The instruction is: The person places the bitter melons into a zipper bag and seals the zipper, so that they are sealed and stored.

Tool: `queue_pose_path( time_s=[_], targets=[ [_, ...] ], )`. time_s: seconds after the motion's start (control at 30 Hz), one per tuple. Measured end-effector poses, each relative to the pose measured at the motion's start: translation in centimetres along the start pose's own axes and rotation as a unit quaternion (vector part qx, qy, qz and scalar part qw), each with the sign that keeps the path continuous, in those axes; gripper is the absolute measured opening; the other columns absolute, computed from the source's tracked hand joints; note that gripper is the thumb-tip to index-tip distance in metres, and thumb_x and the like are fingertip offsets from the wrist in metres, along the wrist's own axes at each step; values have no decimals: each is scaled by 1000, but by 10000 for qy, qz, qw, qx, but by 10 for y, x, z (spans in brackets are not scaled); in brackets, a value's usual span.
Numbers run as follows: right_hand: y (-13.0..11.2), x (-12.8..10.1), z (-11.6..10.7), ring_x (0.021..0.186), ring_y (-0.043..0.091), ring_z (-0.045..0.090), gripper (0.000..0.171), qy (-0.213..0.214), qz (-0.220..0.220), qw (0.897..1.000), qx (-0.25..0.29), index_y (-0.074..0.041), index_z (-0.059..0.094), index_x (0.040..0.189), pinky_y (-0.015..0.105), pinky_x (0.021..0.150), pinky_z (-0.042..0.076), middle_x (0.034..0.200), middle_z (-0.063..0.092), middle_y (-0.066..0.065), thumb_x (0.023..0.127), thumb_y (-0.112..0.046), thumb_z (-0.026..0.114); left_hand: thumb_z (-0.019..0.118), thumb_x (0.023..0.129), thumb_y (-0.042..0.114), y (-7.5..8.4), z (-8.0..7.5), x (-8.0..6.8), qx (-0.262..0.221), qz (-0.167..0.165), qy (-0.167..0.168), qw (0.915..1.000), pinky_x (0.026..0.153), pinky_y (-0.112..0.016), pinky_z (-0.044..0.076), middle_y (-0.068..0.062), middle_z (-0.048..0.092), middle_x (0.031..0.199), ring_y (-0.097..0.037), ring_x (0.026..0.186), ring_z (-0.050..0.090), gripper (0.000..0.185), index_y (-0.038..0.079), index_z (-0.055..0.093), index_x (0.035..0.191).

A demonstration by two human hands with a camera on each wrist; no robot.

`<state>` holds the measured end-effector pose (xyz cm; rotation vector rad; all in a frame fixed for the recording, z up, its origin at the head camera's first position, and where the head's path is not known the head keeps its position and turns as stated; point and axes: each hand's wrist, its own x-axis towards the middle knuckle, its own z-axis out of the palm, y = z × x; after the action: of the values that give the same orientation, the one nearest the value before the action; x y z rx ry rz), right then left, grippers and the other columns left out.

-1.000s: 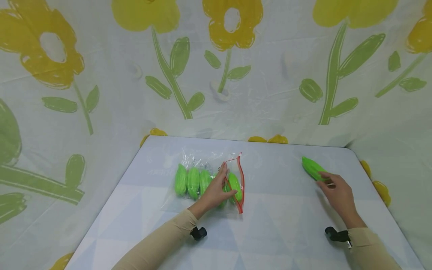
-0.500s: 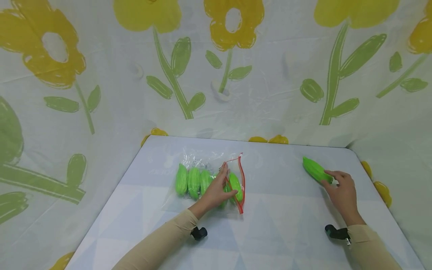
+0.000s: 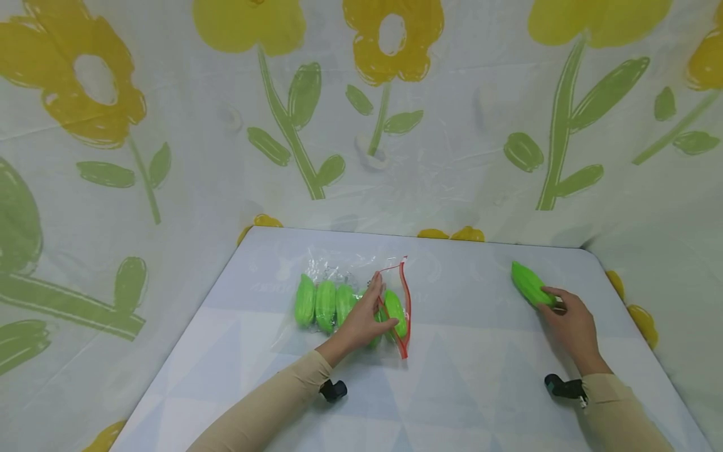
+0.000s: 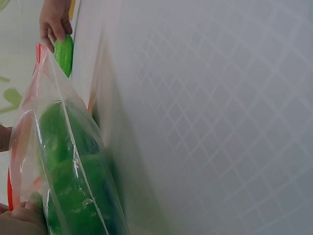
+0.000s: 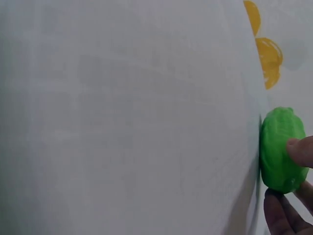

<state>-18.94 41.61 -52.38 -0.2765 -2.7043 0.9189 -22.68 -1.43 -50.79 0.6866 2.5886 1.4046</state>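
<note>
My right hand (image 3: pixel 573 326) pinches the near end of a bright green, ridged gourd (image 3: pixel 528 282) at the table's right side. In the right wrist view, the thumb lies on top of the gourd (image 5: pixel 281 147) and fingers come from below. At centre-left lies a clear zip bag (image 3: pixel 288 336) with red zip strips, holding several similar green gourds (image 3: pixel 324 304) in a row. My left hand (image 3: pixel 358 320) rests on the bag's mouth, its fingers straight and its thumb spread toward the red zip. The left wrist view shows the bag (image 4: pixel 68 161) bulging over its gourds.
The light, patterned table (image 3: pixel 452 383) has its back edge against a flower-printed curtain (image 3: pixel 440 176). Black wrist cameras hang by both sleeves; one camera (image 3: pixel 334 390) is near the left sleeve, the other camera (image 3: pixel 562 386) near the right.
The right hand has shifted its hold on the loose gourd, its fingers closing around the near end, and the gourd has moved slightly right. The left hand and bag stay in place.
</note>
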Motion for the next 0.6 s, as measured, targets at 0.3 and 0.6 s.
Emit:
queue_pose_path(
  time_s=[0.3,0.6],
  targets=[
    [-6,-5,-2,99,42,54,45,-141,-39,9998,-98,-5,52,128,45,68,50,125,46,27,91,-29,59,71,82,26,3,-2,-2,-43,61,-41,10000,101,-27,38,-2,-2,157,-15,138,22,101,14,-2,150],
    [-17,-17,1,95,35,55,46,-528,-301,9981,-56,-8,55,125,32,63,49,116,51,20,88,-36,63,72,82,25,2,-1,-1,-172,32,-40,9998,100,-26,38,9,-7,154,-14,138,22,101,18,-3,150]
  ],
)
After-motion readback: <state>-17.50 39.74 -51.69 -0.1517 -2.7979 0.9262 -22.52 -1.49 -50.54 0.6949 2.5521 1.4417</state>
